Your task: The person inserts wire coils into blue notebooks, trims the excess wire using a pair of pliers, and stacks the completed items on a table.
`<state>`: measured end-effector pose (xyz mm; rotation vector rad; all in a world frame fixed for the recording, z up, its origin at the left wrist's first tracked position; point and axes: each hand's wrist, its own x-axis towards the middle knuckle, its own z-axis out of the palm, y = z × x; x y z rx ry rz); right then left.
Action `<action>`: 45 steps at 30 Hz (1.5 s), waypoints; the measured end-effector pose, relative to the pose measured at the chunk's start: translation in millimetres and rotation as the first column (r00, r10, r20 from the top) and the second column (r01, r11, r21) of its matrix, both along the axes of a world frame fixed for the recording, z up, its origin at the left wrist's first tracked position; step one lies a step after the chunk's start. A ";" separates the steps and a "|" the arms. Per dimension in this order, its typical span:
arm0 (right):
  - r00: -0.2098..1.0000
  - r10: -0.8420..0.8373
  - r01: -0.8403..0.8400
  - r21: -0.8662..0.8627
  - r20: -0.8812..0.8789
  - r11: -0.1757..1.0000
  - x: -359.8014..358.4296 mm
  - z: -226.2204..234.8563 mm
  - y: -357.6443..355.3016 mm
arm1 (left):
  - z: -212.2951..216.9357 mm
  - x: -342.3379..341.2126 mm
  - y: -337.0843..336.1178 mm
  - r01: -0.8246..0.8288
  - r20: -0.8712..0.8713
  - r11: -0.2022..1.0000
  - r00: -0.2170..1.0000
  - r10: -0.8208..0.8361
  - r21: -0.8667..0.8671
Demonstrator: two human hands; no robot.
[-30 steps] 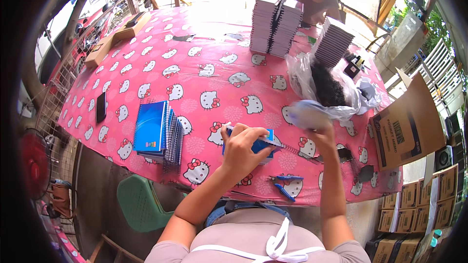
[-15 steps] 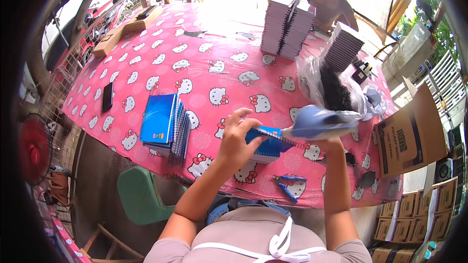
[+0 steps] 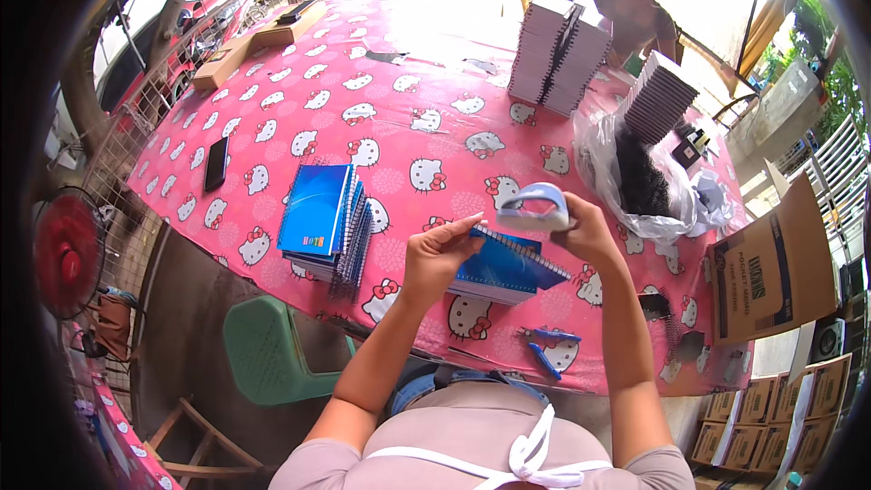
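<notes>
My left hand [image 3: 445,259] pinches the upper left end of the spiral edge of a blue-covered notebook [image 3: 508,265]. That notebook lies askew on top of a small stack near the table's front edge. In my right hand [image 3: 585,229] is a light blue and white tool with a loop-shaped body [image 3: 535,207], held just above the notebook's spiral edge; blur hides its details. Blue-handled pliers [image 3: 546,354] lie open on the table in front of the stack. To the left stands another stack of blue spiral notebooks [image 3: 316,209], with dark coils along its side.
A pink patterned cloth covers the table [image 3: 390,209]. A phone [image 3: 216,163] lies at left. Far right hold tall notebook stacks [image 3: 544,59], a plastic bag of black coils [image 3: 640,177] and an open carton [image 3: 762,263]. Another person [image 3: 635,14] sits beyond; a green chair [image 3: 272,354] stands nearby.
The blue-and-white tool in my right hand has shifted left and turned, its loop now visible. My left hand has moved to the notebook's upper left end. The whole view has shifted slightly.
</notes>
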<state>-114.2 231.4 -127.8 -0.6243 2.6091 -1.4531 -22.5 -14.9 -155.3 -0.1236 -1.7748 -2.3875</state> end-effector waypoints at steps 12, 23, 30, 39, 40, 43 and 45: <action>0.899 -0.187 0.349 0.392 -0.396 0.851 142.7 -74.8 50.3 | 59.8 16.9 16.9 -0.362 -0.722 0.824 0.688 -0.080 -0.436; 0.948 -0.220 0.229 0.012 -0.231 0.973 186.1 7.4 -13.5 | 7.8 34.2 30.0 -0.317 -0.573 0.820 0.820 -0.016 -0.476; 0.937 0.011 0.094 -0.281 0.348 0.955 160.3 12.2 -17.6 | 9.8 35.4 28.5 -0.311 -0.584 0.839 0.811 -0.010 -0.446; 0.991 -0.073 0.110 0.370 -0.114 0.923 204.0 -80.3 17.2 | 22.7 35.5 17.0 -0.399 -0.614 0.852 0.780 0.121 -0.339; 0.957 0.006 0.167 0.566 -0.291 0.808 201.9 -78.1 19.2 | 27.6 35.9 12.4 -0.408 -0.654 0.847 0.750 0.097 -0.342; 0.789 -0.082 0.289 0.250 -0.609 0.924 182.7 -19.1 -9.9 | 43.1 49.5 -0.8 -0.402 -0.667 0.814 0.744 0.024 -0.419; 0.724 0.021 0.067 0.100 -0.689 0.993 154.5 28.5 -55.9 | 55.1 62.8 -6.1 -0.404 -0.674 0.804 0.739 0.007 -0.436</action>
